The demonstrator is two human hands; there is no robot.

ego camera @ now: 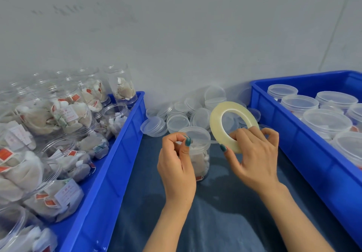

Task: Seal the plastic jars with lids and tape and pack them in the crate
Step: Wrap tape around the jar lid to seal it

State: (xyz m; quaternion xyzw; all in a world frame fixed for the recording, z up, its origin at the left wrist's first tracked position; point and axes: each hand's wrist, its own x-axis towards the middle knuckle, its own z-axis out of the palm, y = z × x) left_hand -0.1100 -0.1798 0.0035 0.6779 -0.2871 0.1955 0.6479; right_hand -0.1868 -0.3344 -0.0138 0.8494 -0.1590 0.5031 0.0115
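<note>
- Head view, work spot: a clear plastic jar (198,159) packed with pale sachets stands upright on a dark blue cloth (225,212), between two blue crates, with its clear lid (195,133) on top.
- Left hand (176,163): the fingers are curled, and thumb and forefinger pinch the lid's near rim.
- Right hand (254,154): the fingers grip a roll of clear tape (215,122) by its lower edge, thumb on the outside and fingertips through the hole, holding it upright just right of the jar. A thin strip of tape (214,141) runs from the roll to the lid's side.
- Left crate (109,163): crowded with open jars (64,114) of sachets, some upright, some lying tipped.
- Right crate (293,134): holds lidded jars (299,103) standing upright.
- Loose lids (176,122): heaped behind the jar, against the grey wall (176,36).
</note>
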